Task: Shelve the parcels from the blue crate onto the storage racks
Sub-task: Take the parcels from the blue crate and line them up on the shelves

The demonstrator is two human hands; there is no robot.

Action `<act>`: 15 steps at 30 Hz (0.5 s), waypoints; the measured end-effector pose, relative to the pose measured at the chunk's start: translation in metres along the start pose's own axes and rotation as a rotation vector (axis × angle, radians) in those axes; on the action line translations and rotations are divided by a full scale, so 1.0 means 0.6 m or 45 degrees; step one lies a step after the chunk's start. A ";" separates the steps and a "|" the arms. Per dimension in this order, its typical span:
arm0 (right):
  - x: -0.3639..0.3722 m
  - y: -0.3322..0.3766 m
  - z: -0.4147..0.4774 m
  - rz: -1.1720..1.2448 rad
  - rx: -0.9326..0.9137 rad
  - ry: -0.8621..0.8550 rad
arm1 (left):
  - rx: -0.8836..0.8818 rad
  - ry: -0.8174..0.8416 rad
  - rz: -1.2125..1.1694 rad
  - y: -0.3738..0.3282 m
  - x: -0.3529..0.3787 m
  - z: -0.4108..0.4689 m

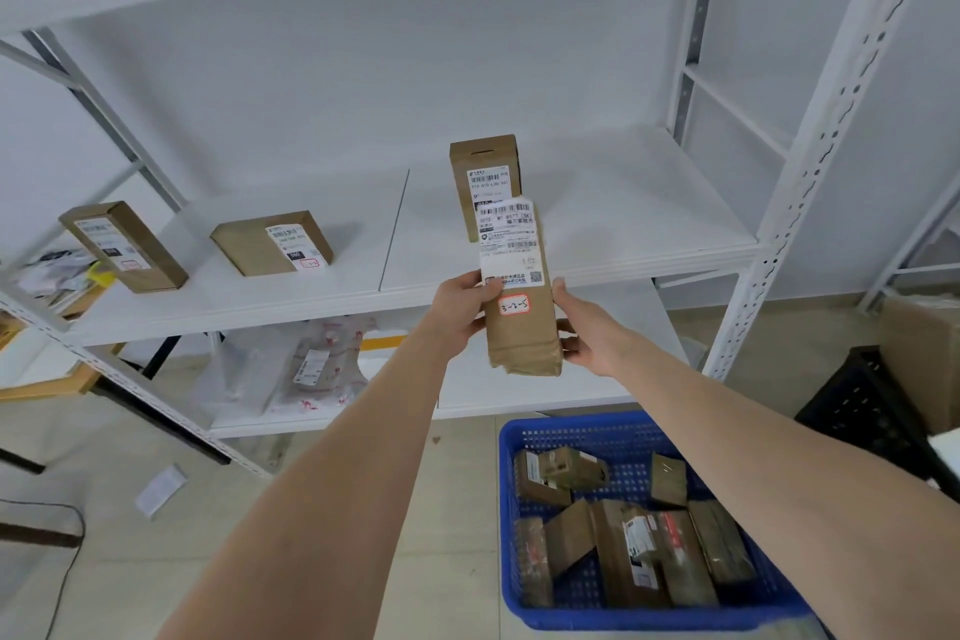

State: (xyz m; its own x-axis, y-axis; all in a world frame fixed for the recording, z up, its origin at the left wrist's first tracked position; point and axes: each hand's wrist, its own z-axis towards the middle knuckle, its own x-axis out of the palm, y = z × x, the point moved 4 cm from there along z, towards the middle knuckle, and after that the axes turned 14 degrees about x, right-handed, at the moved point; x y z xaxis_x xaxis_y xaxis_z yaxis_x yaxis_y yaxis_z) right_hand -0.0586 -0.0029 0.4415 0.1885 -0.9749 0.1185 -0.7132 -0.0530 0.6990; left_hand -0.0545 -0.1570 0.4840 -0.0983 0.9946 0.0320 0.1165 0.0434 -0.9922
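Note:
A long brown cardboard parcel with a white shipping label and a red-edged sticker is held upright in front of the white rack's middle shelf. My left hand grips its left edge and my right hand grips its right edge. Right behind it a similar parcel stands upright on the shelf. Two more boxes lie further left on that shelf. The blue crate sits on the floor at lower right and holds several brown parcels.
A plastic-wrapped package lies on the lower shelf. A perforated white upright bounds the rack on the right. A black crate and a brown carton stand at the far right. A paper sheet lies on the tiled floor.

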 end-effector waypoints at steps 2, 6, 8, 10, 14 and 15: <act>0.003 0.001 0.000 0.021 0.002 0.033 | 0.014 0.048 -0.011 -0.005 -0.006 -0.004; 0.013 0.012 -0.003 0.056 -0.031 0.087 | 0.045 0.087 -0.053 -0.014 -0.011 -0.010; 0.021 0.018 -0.002 0.080 -0.029 0.101 | 0.075 0.080 -0.049 -0.023 -0.015 -0.014; 0.031 0.025 -0.002 0.112 -0.029 0.117 | 0.101 0.074 -0.013 -0.033 -0.020 -0.019; 0.058 0.039 -0.007 0.138 -0.060 0.146 | 0.081 -0.019 0.059 -0.051 -0.034 -0.034; 0.066 0.043 -0.010 0.141 -0.069 0.150 | 0.078 -0.054 0.066 -0.054 -0.040 -0.037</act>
State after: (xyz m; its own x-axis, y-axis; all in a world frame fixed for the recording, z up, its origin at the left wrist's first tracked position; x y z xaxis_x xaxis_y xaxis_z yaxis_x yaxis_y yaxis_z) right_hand -0.0657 -0.0418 0.4685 0.1913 -0.9418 0.2766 -0.6974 0.0679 0.7135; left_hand -0.0339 -0.1800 0.5182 -0.1353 0.9905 -0.0231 0.0616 -0.0149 -0.9980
